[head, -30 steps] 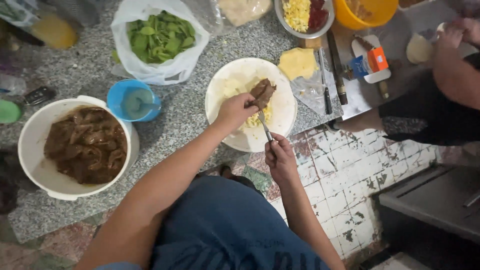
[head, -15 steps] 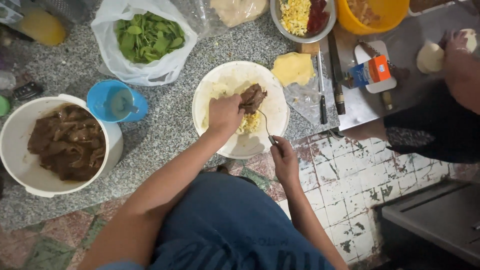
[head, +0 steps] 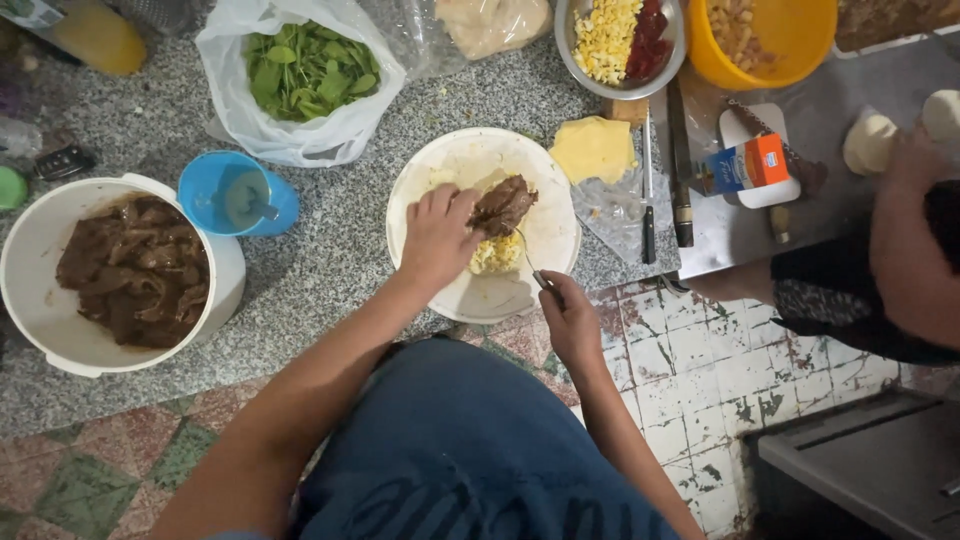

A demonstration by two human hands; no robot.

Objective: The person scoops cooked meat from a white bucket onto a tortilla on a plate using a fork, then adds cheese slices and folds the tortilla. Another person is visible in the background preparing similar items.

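While the view looks down on a grey stone counter, I go from left to right. At the far left stands a white bucket full of brown meat pieces in sauce. Just beside it is a blue cup with a spoon inside, and behind the cup a white bag lies open with green leaves in it.

Near the middle is a white plate. On it lies a small heap of yellow filling, and over the heap a brown meat slice. The left hand is bent over this slice, its fingers closed on the left end of it and pressing it against the filling. The right hand is at the near rim of the plate, closed around the handle of a fork whose tines point into the filling.

To the right of the plate are a yellow cheese slice, a knife, a metal bowl, an orange bowl and a small carton. At the far right edge another person's arm is near pale dough balls.

In my judgement the risks are small ones. The slice looks wet and soft, so it could slip or tear, and filling could fall out. The plate sits close to the counter edge, so a hard push with the fork might move it toward the floor.
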